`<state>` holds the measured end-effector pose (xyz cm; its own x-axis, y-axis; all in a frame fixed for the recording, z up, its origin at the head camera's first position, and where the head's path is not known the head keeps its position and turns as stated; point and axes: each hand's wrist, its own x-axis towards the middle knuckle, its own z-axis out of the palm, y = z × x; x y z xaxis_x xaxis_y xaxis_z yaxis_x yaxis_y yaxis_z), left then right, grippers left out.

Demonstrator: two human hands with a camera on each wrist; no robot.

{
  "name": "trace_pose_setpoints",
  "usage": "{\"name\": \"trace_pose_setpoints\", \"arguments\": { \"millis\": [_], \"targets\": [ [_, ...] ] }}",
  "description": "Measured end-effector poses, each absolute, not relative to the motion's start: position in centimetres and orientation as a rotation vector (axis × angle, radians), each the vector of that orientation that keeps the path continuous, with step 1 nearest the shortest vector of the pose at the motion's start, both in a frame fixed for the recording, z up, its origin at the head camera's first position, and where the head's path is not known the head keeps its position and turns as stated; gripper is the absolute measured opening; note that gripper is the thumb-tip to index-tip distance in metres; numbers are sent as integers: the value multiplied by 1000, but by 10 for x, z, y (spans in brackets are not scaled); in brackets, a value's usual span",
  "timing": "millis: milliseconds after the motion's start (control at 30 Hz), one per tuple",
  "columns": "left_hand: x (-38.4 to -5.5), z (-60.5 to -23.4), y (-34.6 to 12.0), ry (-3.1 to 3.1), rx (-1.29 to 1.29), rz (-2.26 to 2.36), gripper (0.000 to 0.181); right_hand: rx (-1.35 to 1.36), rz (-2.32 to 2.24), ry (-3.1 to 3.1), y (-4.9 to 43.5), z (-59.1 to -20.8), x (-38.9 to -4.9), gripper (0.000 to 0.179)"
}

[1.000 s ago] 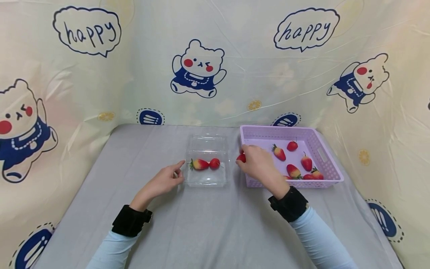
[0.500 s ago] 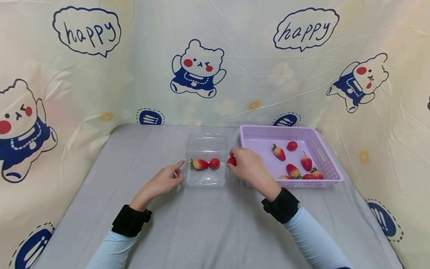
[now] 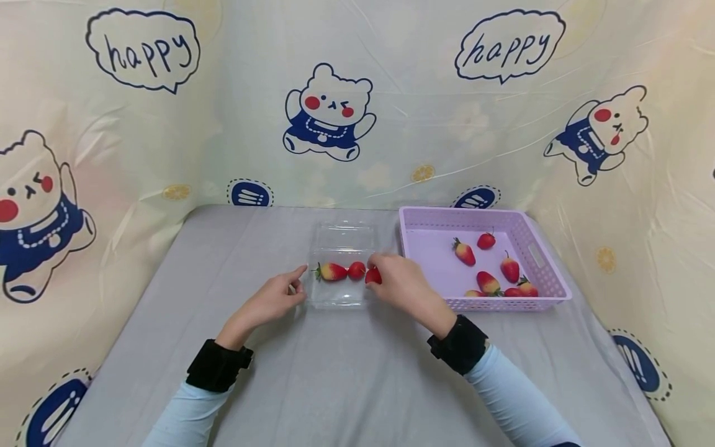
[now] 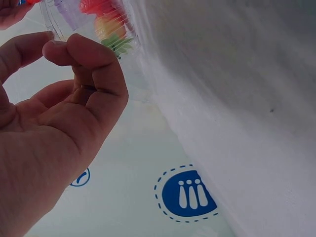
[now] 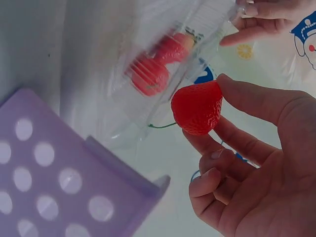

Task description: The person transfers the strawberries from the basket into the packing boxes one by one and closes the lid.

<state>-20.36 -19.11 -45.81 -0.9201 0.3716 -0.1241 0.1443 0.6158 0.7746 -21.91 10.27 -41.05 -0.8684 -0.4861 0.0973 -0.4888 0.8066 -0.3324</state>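
In the head view, my left hand is at the left side of a clear plastic clamshell box, its extended index fingertip right at the box's edge. The box lies with its lid folded back. Inside are a red-and-yellow strawberry and a small red strawberry, end to end. My right hand pinches another red strawberry between thumb and fingers, over the box's right side; its thin green stem points toward the box in the right wrist view.
A lilac perforated basket stands to the right of the box, with several strawberries inside. A grey cloth covers the table. Printed curtains enclose the back and sides.
My right hand has carried its strawberry left, from the basket's left rim to over the right side of the clear box. The left hand has stayed in place.
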Motion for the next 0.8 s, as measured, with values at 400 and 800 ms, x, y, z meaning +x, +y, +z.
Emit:
{"name": "trace_pose_setpoints", "arguments": {
  "millis": [400,800],
  "targets": [
    [-202,-460,-190,2552,412,1208,67,841,640,-3042,88,-421,-215,34],
    [-201,-458,-189,2575,402,1200,66,876,689,-3095,83,-426,-221,36]
  ]
}}
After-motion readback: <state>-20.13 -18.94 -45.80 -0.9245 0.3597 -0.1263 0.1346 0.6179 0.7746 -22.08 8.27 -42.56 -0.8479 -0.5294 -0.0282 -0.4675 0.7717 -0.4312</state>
